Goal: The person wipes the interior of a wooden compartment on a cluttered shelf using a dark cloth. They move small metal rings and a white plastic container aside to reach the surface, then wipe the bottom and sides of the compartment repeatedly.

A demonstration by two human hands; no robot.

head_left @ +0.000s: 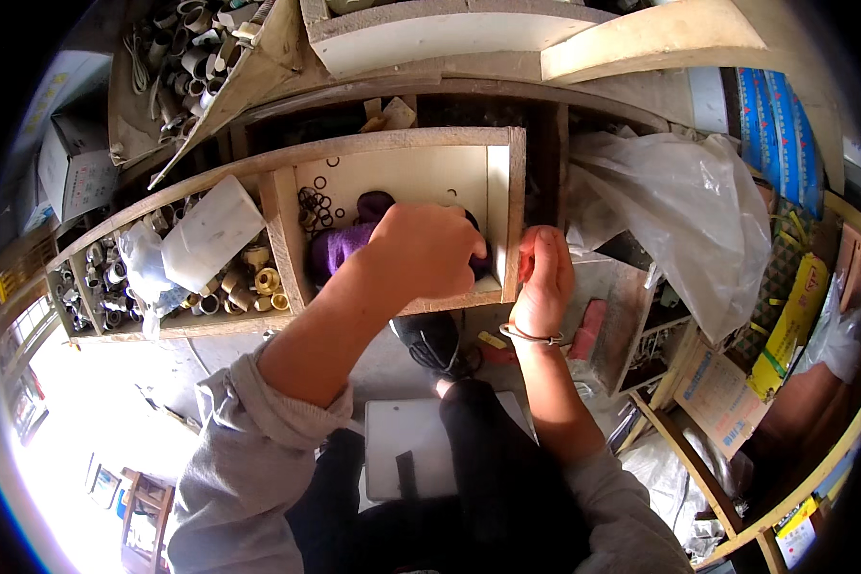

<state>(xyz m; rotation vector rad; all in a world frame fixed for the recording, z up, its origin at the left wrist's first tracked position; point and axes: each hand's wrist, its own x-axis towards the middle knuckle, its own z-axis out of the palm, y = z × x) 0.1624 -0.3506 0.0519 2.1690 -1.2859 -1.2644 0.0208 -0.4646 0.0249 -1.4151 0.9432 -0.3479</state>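
A wooden drawer (392,142) spans the upper middle, split into compartments. Over its white-lined right compartment my left hand (435,251) is closed and bears down on a purple cloth (340,247), which bunches out on both sides of the fist. Several small dark rings (314,206) lie in the compartment's left corner, with a few loose ones above them. My right hand (543,273), with a bracelet (532,335) on its wrist, is against the outside of the drawer's right end. Its fingers are curled together; whatever they hold, if anything, is hidden.
Brass and metal fittings (249,287) and a white plastic piece (212,234) fill the drawer's left compartments. A carton of pipe fittings (177,72) stands at upper left. Clear plastic sheeting (684,215) hangs at right, above a cardboard box (722,397). Below is a white stool (383,450).
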